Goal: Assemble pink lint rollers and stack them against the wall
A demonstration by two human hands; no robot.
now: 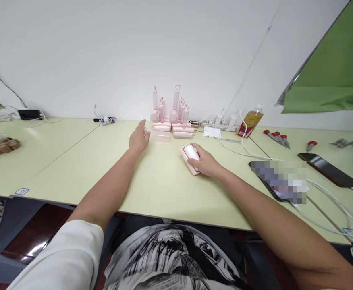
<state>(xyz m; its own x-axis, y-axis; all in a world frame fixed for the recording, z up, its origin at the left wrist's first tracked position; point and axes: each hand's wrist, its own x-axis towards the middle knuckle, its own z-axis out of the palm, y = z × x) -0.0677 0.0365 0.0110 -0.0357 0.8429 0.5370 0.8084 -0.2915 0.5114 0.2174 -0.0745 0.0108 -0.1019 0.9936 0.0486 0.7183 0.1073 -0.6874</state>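
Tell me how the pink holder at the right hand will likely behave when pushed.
The pink holder looks like moulded plastic, so it's probably stiff and light. Its straight, boxy edges suggest sliding rather than rolling. The round white cylinder in it might turn if the right hand pressed along its surface.

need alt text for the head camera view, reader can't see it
A person's right hand grips a pink case containing a white roller at a pale yellow-green table. The left hand is beside a translucent pink cover, near clustered pink items by the wall; a bottle and dark phone are at right.
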